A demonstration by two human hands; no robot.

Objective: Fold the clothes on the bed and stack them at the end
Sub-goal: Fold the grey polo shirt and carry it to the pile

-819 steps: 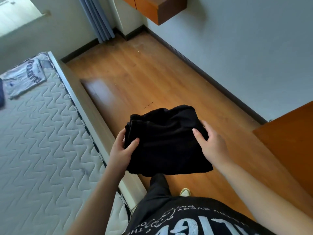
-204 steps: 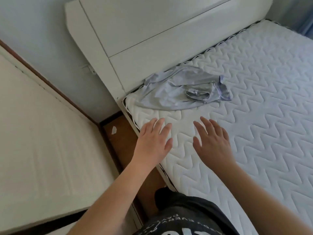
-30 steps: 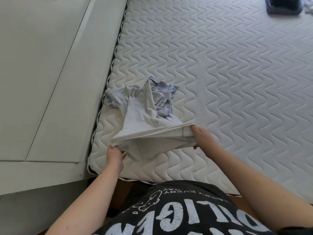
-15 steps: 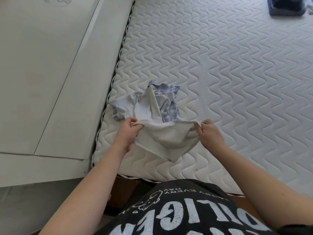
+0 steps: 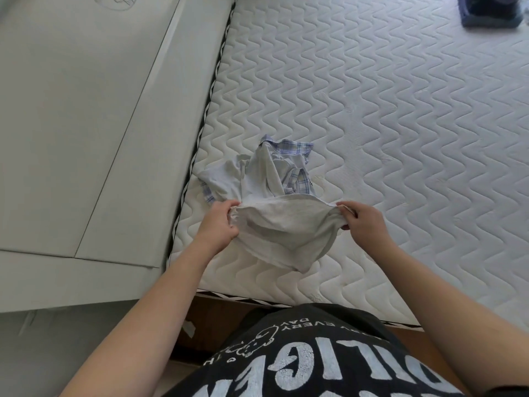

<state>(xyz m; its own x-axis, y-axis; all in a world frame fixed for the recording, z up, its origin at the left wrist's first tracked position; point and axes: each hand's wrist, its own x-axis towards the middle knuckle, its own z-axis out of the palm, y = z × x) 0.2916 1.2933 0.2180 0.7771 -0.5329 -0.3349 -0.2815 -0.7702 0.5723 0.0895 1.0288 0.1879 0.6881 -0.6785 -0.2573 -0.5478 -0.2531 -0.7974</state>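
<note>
A pale grey garment with blue plaid trim lies crumpled on the white quilted mattress near its left corner. My left hand pinches one side of its hem and my right hand pinches the other. The hem is stretched between them and a loose fold of cloth hangs toward me. The far part of the garment stays bunched on the mattress.
A white headboard runs along the mattress's left side. A dark folded stack of clothes sits at the far right top corner of the bed. Brown floor shows between the bed edge and my body.
My hands have drawn further apart since half a second ago, pulling the hem tauter. A second ago my left hand held the cloth lower, nearer the mattress edge.
</note>
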